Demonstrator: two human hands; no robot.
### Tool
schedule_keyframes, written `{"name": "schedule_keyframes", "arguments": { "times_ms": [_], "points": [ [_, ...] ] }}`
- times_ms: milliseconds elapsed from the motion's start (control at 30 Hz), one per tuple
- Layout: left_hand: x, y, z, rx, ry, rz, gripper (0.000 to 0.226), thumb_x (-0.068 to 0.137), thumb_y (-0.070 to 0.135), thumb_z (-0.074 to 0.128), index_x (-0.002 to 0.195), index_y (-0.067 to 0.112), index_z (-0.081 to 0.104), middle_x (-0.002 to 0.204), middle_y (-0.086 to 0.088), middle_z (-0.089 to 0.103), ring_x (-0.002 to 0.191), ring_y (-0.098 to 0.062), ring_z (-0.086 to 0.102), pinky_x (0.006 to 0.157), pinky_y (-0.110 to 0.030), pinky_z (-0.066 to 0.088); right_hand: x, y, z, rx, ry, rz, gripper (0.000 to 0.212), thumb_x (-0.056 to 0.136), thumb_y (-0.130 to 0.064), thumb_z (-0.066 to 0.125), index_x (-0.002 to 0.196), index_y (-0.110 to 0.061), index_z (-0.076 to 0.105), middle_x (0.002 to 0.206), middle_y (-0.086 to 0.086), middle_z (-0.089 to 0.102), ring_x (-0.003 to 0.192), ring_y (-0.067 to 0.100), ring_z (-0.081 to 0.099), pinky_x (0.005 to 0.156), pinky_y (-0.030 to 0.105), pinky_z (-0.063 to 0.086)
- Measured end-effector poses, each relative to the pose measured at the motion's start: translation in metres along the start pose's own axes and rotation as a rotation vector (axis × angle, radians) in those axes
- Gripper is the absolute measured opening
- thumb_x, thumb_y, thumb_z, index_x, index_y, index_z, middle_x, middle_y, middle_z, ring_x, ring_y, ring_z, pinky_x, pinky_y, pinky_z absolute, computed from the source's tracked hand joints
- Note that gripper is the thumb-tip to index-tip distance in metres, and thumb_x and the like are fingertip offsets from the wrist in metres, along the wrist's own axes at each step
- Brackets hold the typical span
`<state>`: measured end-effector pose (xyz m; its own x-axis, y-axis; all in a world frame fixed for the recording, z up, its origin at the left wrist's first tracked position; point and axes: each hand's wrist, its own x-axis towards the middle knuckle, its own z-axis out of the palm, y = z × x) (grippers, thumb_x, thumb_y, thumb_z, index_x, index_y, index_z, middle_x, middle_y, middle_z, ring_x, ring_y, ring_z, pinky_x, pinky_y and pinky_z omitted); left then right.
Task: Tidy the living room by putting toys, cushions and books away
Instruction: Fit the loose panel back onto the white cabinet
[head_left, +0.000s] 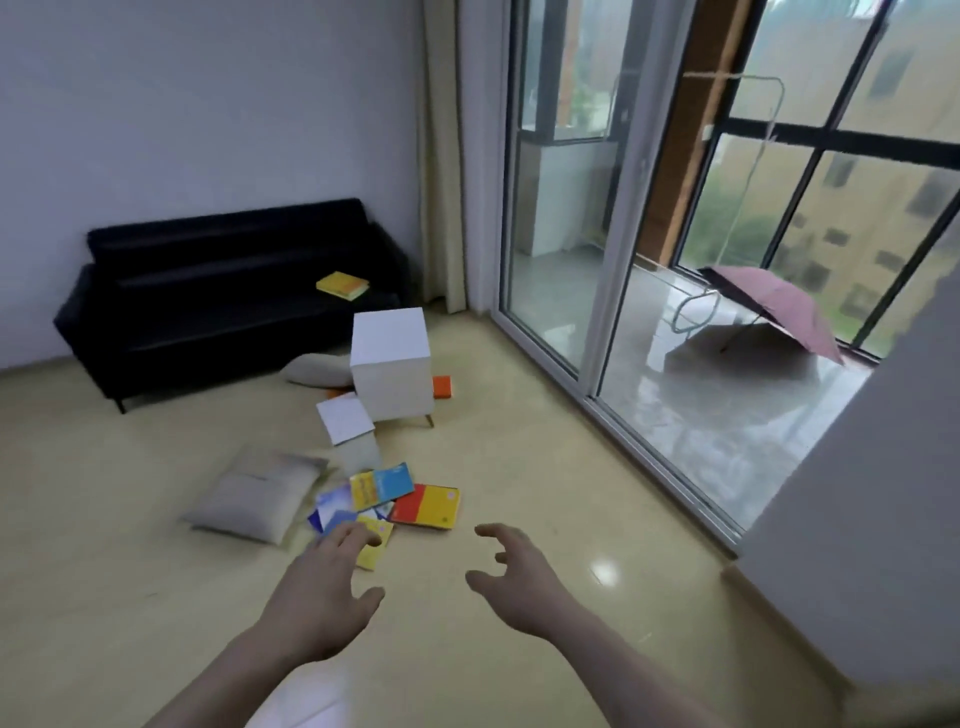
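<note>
— Hands? Holding anything?
— Left hand (323, 597) and right hand (514, 582) both spread, empty, above the floor (156, 597).
— Books?
— Scattered books (387, 501) lie just ahead beside a grey cushion (254, 496); another book (343, 285) sits on the sofa (208, 301). Cover writing too blurred to read.
</note>
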<state>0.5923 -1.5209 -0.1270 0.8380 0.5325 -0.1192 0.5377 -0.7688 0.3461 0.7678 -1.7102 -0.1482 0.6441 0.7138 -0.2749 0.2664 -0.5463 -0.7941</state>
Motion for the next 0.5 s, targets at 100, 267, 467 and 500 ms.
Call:
{"name": "schedule_keyframes", "arguments": {
  "times_ms": [100,267,467,500],
  "points": [
    [-0.002,-0.053,-0.021,-0.039,0.031,-0.055,0.049,0.087,0.045,0.068,0.131,0.039,0.047,0.143,0.021,0.041,0.126,-0.01,0.051,0.103,-0.03,0.042,0.022,-0.036,0.038,-0.02,-0.051,-0.033,0.056,0.088,-0.03,0.068,0.141,-0.032,0.049,0.136,-0.011,0.043,0.122,0.014,0.053,0.1,0.03,0.047],
    [0.02,-0.123,-0.045,-0.108,0.098,-0.143,0.047,0.087,0.045,0.068,0.129,0.039,0.048,0.139,0.023,0.041,0.126,-0.01,0.048,0.104,-0.029,0.042,0.079,-0.083,0.073,-0.062,-0.099,-0.075,0.056,0.088,-0.029,0.069,0.14,-0.034,0.049,0.13,-0.016,0.043,0.115,0.011,0.053,0.092,0.022,0.044],
    [0.07,-0.185,-0.077,-0.099,0.128,-0.199,0.043,0.086,0.043,0.068,0.125,0.038,0.049,0.136,0.022,0.043,0.121,-0.01,0.05,0.098,-0.025,0.04,0.166,-0.134,0.111,-0.044,-0.162,-0.12,0.055,0.085,-0.029,0.068,0.137,-0.033,0.052,0.126,-0.018,0.049,0.119,0.007,0.054,0.101,0.027,0.046],
    [0.082,-0.2,-0.084,-0.1,0.138,-0.212,0.044,0.086,0.042,0.069,0.125,0.038,0.049,0.135,0.021,0.044,0.12,-0.01,0.051,0.098,-0.025,0.04,0.187,-0.144,0.122,-0.042,-0.172,-0.132,0.056,0.084,-0.03,0.068,0.137,-0.034,0.052,0.128,-0.015,0.05,0.118,0.008,0.054,0.1,0.028,0.047]
  ]
}}
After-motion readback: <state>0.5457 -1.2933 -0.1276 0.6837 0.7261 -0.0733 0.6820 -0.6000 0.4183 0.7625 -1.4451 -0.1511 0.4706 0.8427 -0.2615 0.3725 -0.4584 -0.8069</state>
